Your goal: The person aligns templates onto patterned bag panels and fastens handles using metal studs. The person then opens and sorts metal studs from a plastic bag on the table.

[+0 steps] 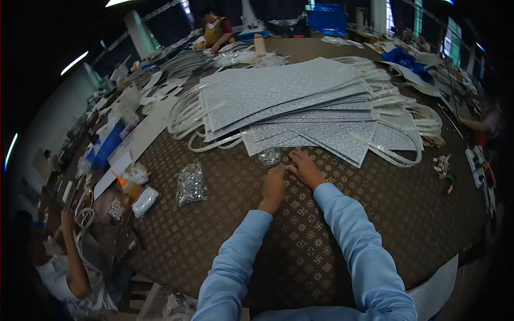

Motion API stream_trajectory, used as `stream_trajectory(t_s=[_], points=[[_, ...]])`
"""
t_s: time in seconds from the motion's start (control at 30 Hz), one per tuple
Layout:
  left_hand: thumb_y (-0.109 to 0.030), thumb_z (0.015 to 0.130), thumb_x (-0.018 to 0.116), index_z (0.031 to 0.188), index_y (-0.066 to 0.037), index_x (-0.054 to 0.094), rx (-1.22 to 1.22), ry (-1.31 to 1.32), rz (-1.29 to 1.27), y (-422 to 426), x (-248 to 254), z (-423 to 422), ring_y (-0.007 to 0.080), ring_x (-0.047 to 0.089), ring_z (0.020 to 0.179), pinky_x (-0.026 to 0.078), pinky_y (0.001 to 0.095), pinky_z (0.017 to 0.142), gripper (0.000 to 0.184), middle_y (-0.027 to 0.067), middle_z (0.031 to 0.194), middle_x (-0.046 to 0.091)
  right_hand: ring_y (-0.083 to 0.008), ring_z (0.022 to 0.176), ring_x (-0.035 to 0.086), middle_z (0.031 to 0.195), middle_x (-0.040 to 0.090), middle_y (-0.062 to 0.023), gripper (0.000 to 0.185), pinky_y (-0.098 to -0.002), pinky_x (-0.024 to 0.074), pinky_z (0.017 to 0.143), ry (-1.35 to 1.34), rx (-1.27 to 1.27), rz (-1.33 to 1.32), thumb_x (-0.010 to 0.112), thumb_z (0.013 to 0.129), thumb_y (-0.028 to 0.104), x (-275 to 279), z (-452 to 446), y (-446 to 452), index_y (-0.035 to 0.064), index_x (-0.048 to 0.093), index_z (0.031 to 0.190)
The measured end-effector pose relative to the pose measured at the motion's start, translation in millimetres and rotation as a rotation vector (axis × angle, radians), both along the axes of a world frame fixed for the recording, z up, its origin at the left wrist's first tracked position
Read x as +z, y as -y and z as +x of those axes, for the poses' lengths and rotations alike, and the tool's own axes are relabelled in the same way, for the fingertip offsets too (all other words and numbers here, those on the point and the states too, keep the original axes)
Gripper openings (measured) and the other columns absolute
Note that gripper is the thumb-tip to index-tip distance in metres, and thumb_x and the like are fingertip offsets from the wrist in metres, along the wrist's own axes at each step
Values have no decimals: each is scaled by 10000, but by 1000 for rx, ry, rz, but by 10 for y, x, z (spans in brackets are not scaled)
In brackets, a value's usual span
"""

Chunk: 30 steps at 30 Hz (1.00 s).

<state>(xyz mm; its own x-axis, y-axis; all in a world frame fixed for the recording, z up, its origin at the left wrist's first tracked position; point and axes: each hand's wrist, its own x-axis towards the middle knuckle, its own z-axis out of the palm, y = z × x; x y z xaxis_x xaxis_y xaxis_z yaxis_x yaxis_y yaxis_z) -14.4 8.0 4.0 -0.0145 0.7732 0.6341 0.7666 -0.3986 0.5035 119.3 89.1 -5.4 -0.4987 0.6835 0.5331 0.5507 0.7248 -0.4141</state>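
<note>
My left hand (273, 187) and my right hand (307, 170) meet at the fingertips over the brown patterned tablecloth (235, 224). The fingers of my left hand are bent together; what they hold, if anything, is too small to tell. My right hand rests beside it, and its fingers look partly spread. Just beyond my left hand lies a small clear bag of shiny pieces (269, 156). A stack of silvery patterned sheets (316, 115) with white looped handles (399, 155) lies in front of both hands. Another clear bag of shiny beads (191, 184) is to their left.
An orange-tipped glue bottle (128, 187) and a small white packet (145, 202) lie at the left. A seated person (59, 267) is at the lower left, another (217, 32) across the table. Blue plastic (406, 63) lies at the far right, and a pale bottle (259, 45) stands behind the stack.
</note>
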Motion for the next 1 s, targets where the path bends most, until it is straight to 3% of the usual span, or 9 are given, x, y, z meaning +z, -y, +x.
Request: stream_trajectory(t_s=[0.13, 0.2, 0.23, 0.33, 0.43, 0.6, 0.7, 0.8, 1.0], points=[[42, 713, 480, 834, -14, 558, 235, -95, -1, -16, -150, -31, 355, 508, 851, 428, 416, 721, 154, 191, 895, 508, -330, 1136, 438, 1201, 481, -196, 394, -389, 354, 941, -12, 135, -68, 609, 790, 209, -57, -66, -107, 13, 522, 1120], [20, 654, 577, 777, -11, 557, 219, 98, -26, 8, -156, -10, 352, 495, 810, 419, 433, 720, 128, 191, 848, 493, -326, 1166, 416, 1249, 441, -198, 392, -388, 359, 939, 26, 234, 12, 583, 812, 176, -111, -50, -97, 30, 500, 1167], [34, 668, 584, 867, -4, 553, 188, -97, 6, 23, -129, -50, 355, 495, 814, 424, 433, 705, 205, 189, 849, 499, -326, 1181, 397, 1283, 406, -186, 406, -390, 352, 952, 112, 227, 14, 560, 832, 168, -23, -53, -26, 41, 467, 1206], [47, 695, 565, 1005, -9, 518, 245, 127, 158, -39, -166, -25, 356, 505, 817, 431, 431, 696, 318, 187, 900, 510, -320, 1191, 382, 1306, 379, -177, 425, -398, 346, 963, 158, 273, 4, 545, 845, 170, -131, -52, -117, 49, 433, 1236], [64, 694, 557, 1098, -4, 463, 38, 412, -240, -91, -135, -45, 353, 506, 863, 429, 427, 728, 421, 184, 973, 509, -335, 1245, 292, 1337, 328, -179, 448, -410, 281, 1001, 221, 300, 4, 522, 856, 187, -241, -17, -238, 49, 393, 1263], [36, 693, 575, 1080, 27, 467, 72, 271, 73, 50, -308, -39, 336, 515, 909, 455, 383, 741, 401, 178, 1043, 496, -324, 1180, 402, 1248, 448, -188, 282, -374, 340, 966, 161, 195, -47, 486, 875, 116, -262, -91, -339, -13, 522, 1123], [1, 683, 606, 1075, 31, 467, 16, 61, -221, 564, -146, -121, 326, 505, 979, 452, 373, 775, 417, 188, 1141, 449, -310, 1146, 447, 1211, 483, -193, 238, -358, 368, 943, 87, 169, -84, 493, 869, 99, -87, -175, -121, -34, 568, 1052], [-69, 726, 589, 971, 39, 513, -112, -80, -267, 1115, -44, -220, 309, 476, 993, 430, 376, 830, 279, 157, 1038, 467, -296, 1122, 469, 1214, 482, -193, 271, -355, 386, 918, 102, 151, -101, 490, 875, 125, -76, -172, -128, -32, 550, 1088], [-132, 672, 658, 955, 40, 524, -79, -105, -299, 1610, -101, -461, 295, 500, 966, 421, 390, 834, 357, 172, 1037, 463, -300, 1048, 512, 1156, 523, -187, 335, -364, 415, 859, 35, 118, -141, 469, 892, 171, -18, -221, 9, -23, 497, 1164]])
